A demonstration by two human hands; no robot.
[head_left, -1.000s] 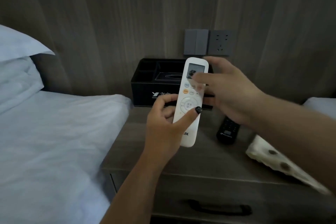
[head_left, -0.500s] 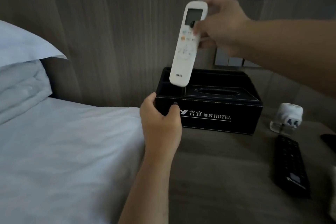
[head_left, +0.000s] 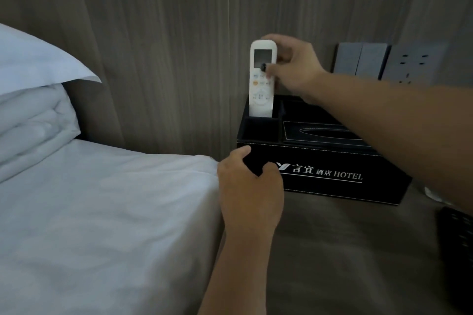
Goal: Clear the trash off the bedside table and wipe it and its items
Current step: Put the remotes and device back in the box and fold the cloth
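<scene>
Remote [head_left: 262,79], white AC type, now stands upright w/ its lower end down in the back-left compartment of the black hotel organizer box [head_left: 332,174]; half a sec ago it hung in the air above the box, a sec ago both hands held it out front. Right hand [head_left: 291,71] grips its upper part, thumb on the face by the screen, fingers [head_left: 275,39] curled behind the top. Left hand [head_left: 249,186] has its fingers wrapped on the box's front-left corner, steadying it. Box sits at the back of the surface [head_left: 345,250], against the wall, just beside the bed [head_left: 102,212]. Black TV remote [head_left: 458,245] lies at the right edge, partly cut off. Reads as: AC remote being put away, probably wiped already; TV remote & surface likely left to do.
</scene>
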